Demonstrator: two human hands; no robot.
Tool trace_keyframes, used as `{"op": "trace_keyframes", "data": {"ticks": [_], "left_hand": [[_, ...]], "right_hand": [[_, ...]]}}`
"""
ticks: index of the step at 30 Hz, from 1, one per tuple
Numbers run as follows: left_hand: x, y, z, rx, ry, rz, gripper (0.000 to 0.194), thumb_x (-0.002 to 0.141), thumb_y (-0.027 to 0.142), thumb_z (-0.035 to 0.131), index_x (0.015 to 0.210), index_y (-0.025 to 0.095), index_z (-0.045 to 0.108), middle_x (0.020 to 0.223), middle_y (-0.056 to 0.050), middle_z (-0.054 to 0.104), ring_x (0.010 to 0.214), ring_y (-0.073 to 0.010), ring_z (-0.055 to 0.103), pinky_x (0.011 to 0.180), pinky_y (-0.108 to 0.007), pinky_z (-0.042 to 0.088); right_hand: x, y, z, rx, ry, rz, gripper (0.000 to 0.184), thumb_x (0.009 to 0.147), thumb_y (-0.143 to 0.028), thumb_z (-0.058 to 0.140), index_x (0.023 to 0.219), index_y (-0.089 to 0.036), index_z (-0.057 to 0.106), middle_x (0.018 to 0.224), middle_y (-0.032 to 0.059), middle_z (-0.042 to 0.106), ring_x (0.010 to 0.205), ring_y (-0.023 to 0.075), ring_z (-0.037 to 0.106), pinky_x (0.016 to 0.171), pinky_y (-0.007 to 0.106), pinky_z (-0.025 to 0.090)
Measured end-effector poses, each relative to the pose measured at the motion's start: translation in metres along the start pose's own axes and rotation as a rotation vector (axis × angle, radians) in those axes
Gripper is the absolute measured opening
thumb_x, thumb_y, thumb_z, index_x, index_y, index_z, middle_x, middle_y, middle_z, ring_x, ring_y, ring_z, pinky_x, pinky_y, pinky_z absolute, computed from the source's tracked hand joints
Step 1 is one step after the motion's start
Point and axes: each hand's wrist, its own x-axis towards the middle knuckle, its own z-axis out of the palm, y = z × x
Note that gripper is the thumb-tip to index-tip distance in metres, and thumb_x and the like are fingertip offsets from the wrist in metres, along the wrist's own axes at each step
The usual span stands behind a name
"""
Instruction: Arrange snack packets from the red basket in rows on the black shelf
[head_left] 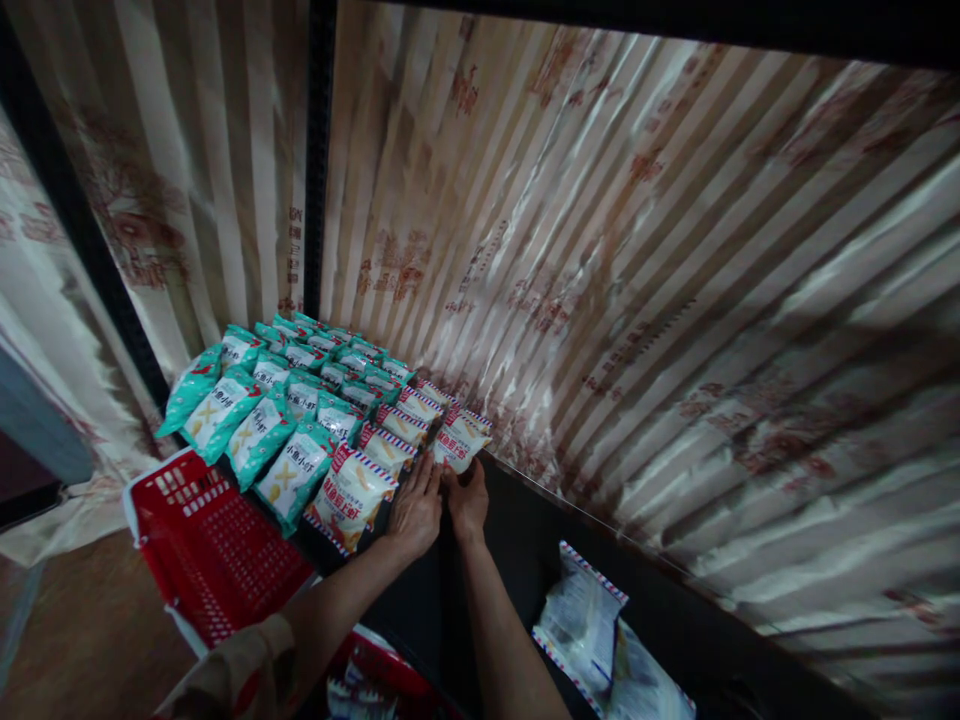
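Right of the teal packets (296, 474), the striped-edge packet (460, 442) lies just beyond the right hand (468, 502), its fingers clamped on the near edge, while the left hand (417, 508), nearer the teal packets, extends its fingers close together, holding nothing visible.

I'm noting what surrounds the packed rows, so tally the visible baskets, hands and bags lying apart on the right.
Baskets: 2
Hands: 2
Bags apart: 2
Total: 6
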Motion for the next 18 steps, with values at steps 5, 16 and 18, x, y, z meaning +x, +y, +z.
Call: {"op": "trace_keyframes", "data": {"ticks": [5, 16, 18], "left_hand": [[-0.0007, -0.0008, 0.0013, 0.012, -0.023, 0.009, 0.054, 0.082, 0.012, 0.039, 0.136, 0.009, 0.034, 0.147, -0.013, 0.025, 0.136, -0.0263, 0.019, 0.107, -0.046, 0.032], [-0.0001, -0.0012, -0.0006, 0.042, -0.03, -0.002, 0.054, 0.082, 0.01, 0.037, 0.135, 0.006, 0.035, 0.147, -0.013, 0.025, 0.138, -0.0249, 0.011, 0.109, -0.044, 0.029], [-0.0002, -0.0013, -0.0006, 0.053, -0.034, 0.0, 0.053, 0.082, 0.011, 0.037, 0.135, 0.006, 0.035, 0.147, -0.013, 0.025, 0.138, -0.0251, 0.011, 0.109, -0.044, 0.029]], "right_hand": [[-0.0074, 0.0004, -0.0022, -0.024, 0.061, -0.087, 0.06, 0.071, -0.04, 0.054, 0.125, -0.015, 0.048, 0.104, 0.0104, 0.065, 0.094, 0.0246, 0.06, 0.08, 0.033, 0.044], [-0.0053, -0.0028, 0.0018, -0.018, -0.007, -0.104, 0.053, 0.073, -0.035, 0.052, 0.123, -0.017, 0.052, 0.113, 0.01, 0.062, 0.101, 0.0234, 0.057, 0.087, 0.033, 0.041], [-0.008, -0.0015, 0.0013, -0.026, -0.002, -0.12, 0.054, 0.074, -0.035, 0.051, 0.125, -0.016, 0.05, 0.114, 0.0109, 0.061, 0.101, 0.0237, 0.056, 0.087, 0.033, 0.041]]}}
